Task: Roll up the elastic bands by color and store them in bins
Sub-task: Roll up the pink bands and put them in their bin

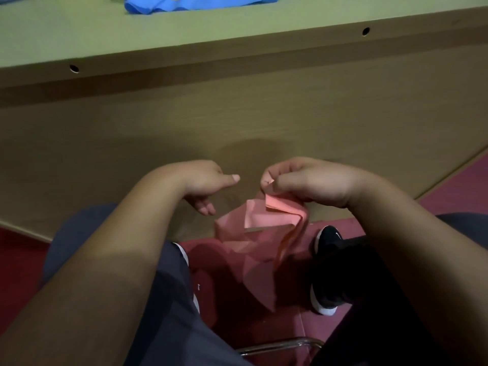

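A pink elastic band (253, 233) hangs folded and crumpled below the table's edge, over my lap. My right hand (303, 180) pinches its upper end between thumb and fingers. My left hand (208, 183) hovers just left of the band, thumb pointing right and fingers loosely curled, holding nothing. A blue elastic band (190, 3) lies bunched on the tabletop at the far top of the view. No bin is in view.
The wooden table (237, 43) has a deep front panel right ahead of my hands. Below are a dark red floor (21, 249), my knees, a black shoe (327, 270) and a chrome chair frame (280, 344).
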`<move>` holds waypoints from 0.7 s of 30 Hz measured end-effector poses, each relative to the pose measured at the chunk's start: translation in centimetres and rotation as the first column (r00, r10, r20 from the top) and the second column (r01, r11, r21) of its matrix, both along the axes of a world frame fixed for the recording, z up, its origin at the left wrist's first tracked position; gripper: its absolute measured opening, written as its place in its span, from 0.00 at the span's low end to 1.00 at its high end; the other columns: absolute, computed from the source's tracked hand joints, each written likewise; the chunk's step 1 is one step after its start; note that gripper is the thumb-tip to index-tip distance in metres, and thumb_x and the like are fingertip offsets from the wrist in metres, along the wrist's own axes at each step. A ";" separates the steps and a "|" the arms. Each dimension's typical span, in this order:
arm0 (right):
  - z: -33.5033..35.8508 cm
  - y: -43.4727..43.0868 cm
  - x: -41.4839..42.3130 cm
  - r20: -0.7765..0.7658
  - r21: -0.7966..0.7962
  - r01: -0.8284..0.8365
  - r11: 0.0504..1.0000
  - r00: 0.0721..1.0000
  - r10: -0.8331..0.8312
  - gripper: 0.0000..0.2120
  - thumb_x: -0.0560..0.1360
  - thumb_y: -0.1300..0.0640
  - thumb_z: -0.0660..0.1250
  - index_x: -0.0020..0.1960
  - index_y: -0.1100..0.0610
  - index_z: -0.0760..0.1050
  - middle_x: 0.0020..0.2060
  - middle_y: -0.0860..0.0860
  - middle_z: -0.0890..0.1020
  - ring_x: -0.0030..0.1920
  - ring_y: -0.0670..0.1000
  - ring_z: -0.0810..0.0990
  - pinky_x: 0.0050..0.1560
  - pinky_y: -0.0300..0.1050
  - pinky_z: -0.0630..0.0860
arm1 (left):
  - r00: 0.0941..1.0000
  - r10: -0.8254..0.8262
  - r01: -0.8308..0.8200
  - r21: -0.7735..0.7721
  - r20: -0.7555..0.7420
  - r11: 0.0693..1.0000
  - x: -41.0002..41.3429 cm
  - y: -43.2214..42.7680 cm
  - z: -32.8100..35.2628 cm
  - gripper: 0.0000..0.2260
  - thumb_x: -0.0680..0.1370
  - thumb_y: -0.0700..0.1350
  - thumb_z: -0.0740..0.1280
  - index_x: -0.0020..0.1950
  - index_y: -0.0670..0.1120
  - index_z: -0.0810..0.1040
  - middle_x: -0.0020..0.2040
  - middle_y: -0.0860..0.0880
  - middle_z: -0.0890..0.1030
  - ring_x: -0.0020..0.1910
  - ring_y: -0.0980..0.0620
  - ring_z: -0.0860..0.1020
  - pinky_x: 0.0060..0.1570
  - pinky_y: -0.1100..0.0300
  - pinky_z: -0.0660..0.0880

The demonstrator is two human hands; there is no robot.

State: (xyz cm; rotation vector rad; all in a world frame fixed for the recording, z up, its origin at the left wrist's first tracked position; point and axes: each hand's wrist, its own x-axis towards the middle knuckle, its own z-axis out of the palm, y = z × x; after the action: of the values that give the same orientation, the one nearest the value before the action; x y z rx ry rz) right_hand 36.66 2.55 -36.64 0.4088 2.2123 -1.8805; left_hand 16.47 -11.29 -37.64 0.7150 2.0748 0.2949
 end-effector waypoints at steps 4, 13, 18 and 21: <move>0.1 -0.1 -0.2 -0.003 -0.032 0.052 0.998 0.999 -0.052 0.10 0.85 0.66 0.60 0.47 0.56 0.74 0.27 0.41 0.74 0.24 0.39 0.68 0.25 0.30 0.63 | 0.996 -0.009 -0.012 0.234 0.090 0.972 0.7 -0.2 0.7 0.20 0.86 0.58 0.62 0.62 0.41 0.79 0.61 0.43 0.83 0.46 0.47 0.88 0.50 0.47 0.84; -0.7 0.3 -0.5 -0.094 0.006 0.206 0.978 0.974 -0.205 0.03 0.79 0.52 0.69 0.47 0.48 0.80 0.44 0.54 0.81 0.40 0.52 0.75 0.37 0.45 0.69 | 0.969 -0.015 -0.096 0.429 0.248 0.898 0.3 -0.4 0.8 0.12 0.83 0.47 0.71 0.59 0.38 0.83 0.49 0.43 0.85 0.47 0.49 0.82 0.47 0.58 0.84; -1.2 0.5 -0.7 -0.148 -0.049 0.249 0.967 0.956 -0.253 0.04 0.80 0.51 0.69 0.49 0.51 0.79 0.45 0.57 0.81 0.43 0.54 0.76 0.42 0.50 0.73 | 0.969 0.007 -0.133 0.503 0.245 0.854 -0.2 -0.3 0.8 0.07 0.78 0.38 0.75 0.56 0.40 0.85 0.47 0.42 0.85 0.47 0.46 0.83 0.51 0.55 0.84; -1.2 0.4 -0.8 -0.152 -0.075 0.258 0.963 0.952 -0.267 0.04 0.80 0.52 0.70 0.50 0.52 0.80 0.49 0.65 0.83 0.44 0.58 0.78 0.46 0.59 0.76 | 0.972 0.032 -0.154 0.527 0.234 0.836 0.0 -0.1 1.1 0.07 0.77 0.35 0.76 0.55 0.38 0.86 0.44 0.43 0.84 0.44 0.48 0.83 0.48 0.58 0.84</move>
State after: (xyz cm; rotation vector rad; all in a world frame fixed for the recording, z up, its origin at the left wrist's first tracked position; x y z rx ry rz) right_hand 35.86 2.93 -37.89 0.5878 2.2983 -2.1742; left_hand 16.46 -11.43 -36.57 0.8670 1.8213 1.0063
